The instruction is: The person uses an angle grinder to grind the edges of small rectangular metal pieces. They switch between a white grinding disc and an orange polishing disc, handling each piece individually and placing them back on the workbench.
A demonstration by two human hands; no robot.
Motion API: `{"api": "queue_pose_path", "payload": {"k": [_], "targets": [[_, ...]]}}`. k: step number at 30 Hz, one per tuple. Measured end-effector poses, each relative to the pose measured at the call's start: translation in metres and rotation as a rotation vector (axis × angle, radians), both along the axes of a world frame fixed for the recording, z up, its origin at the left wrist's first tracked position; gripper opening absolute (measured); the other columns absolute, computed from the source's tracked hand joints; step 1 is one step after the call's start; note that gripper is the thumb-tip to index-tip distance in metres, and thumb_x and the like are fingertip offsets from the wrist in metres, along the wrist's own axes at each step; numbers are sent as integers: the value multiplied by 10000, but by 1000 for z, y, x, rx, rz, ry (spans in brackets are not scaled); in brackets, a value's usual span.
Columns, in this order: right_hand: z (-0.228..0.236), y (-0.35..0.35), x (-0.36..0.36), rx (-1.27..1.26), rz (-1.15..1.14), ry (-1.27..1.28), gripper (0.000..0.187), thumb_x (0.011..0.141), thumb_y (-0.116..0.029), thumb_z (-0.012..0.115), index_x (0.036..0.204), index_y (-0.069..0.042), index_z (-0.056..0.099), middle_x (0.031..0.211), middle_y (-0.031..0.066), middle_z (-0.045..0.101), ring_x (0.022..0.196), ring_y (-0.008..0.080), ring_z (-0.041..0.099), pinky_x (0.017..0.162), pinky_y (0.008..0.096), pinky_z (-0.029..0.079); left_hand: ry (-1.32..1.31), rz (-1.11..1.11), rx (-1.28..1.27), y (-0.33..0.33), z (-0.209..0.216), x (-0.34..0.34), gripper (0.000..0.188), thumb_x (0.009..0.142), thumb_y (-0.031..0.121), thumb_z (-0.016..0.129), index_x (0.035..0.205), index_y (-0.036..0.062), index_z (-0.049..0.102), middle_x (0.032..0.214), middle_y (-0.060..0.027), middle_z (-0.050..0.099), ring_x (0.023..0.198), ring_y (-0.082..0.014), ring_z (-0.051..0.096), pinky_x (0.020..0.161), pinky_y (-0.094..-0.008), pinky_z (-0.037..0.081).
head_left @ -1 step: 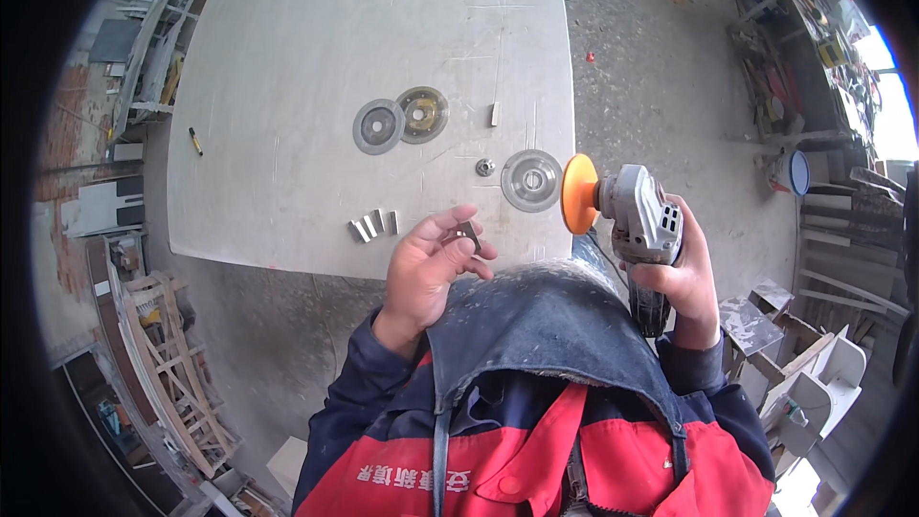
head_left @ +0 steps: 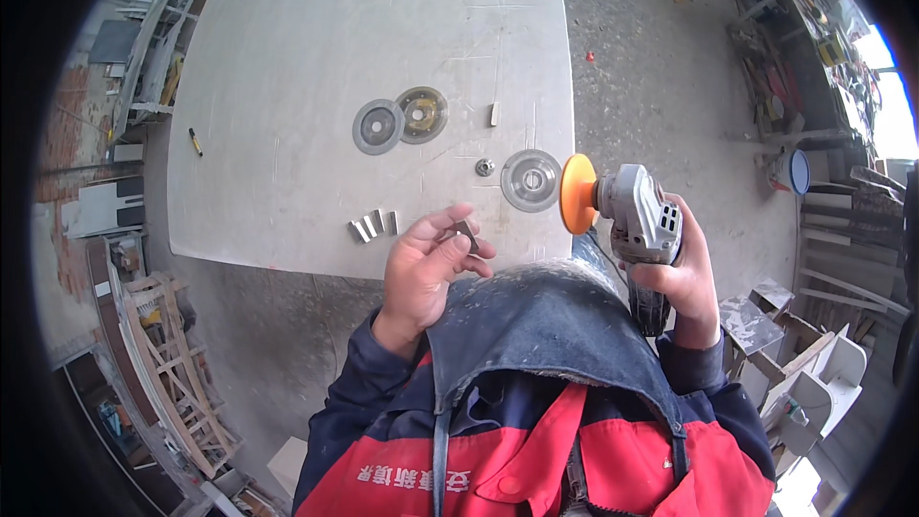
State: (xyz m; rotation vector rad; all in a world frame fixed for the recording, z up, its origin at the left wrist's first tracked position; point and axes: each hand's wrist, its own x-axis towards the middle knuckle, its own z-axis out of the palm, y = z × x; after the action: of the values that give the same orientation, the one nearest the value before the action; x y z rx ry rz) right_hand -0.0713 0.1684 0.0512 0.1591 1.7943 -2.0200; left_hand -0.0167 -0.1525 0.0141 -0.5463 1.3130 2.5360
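Note:
My right hand (head_left: pixel 691 263) grips an angle grinder (head_left: pixel 643 215) by its body, with an orange disc (head_left: pixel 578 194) mounted on it and facing left. Between thumb and fingers, my left hand (head_left: pixel 428 268) pinches a small dark metal block (head_left: pixel 466 232) just past the table's near edge. On the table, several similar metal pieces (head_left: pixel 373 223) lie left of that hand. A grey cutting disc (head_left: pixel 531 181) rests close to the orange disc, and a small flange nut (head_left: pixel 485 168) sits beside it. One more small block (head_left: pixel 494 115) stands farther back.
Two overlapping cutting discs (head_left: pixel 379 126) lie mid-table on the large pale table (head_left: pixel 316 38). A marker (head_left: pixel 195 142) is near its left edge. Wooden frames (head_left: pixel 177 373) lean at left. A bucket (head_left: pixel 793 172) and cluttered shelving line the right; boxes and scraps (head_left: pixel 814 364) stand at lower right.
The metal block in my left hand has turned slightly between the fingers. The grinder and the things on the table are where they were.

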Motion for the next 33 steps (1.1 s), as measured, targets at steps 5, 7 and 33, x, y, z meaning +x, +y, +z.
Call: {"api": "queue_pose_path", "payload": {"k": [5,7,33], "targets": [[9,-7,-5,-11,60,0,826,645,-121,870,1384,28,532,1207,81,680,1124,161,662,1039,324,505,113,112,-108,7,13,-9,353,1025,16,639,1378,22,642,1134,-148,723,995,-271,739,812,-418,646],[16,-13,-7,1,102,15,822,652,-114,874,1384,32,530,1206,81,682,1127,157,664,1035,324,509,161,126,-164,7,16,-13,345,1016,11,667,1360,-4,652,1121,-151,736,1000,-247,736,813,-395,651],[27,-30,-20,151,397,156,838,613,-178,892,1353,11,549,1140,105,718,1080,181,702,1005,344,537,317,164,-522,20,41,-16,228,962,-52,749,1190,-53,763,1058,-97,782,952,-123,716,871,-263,588]]}}
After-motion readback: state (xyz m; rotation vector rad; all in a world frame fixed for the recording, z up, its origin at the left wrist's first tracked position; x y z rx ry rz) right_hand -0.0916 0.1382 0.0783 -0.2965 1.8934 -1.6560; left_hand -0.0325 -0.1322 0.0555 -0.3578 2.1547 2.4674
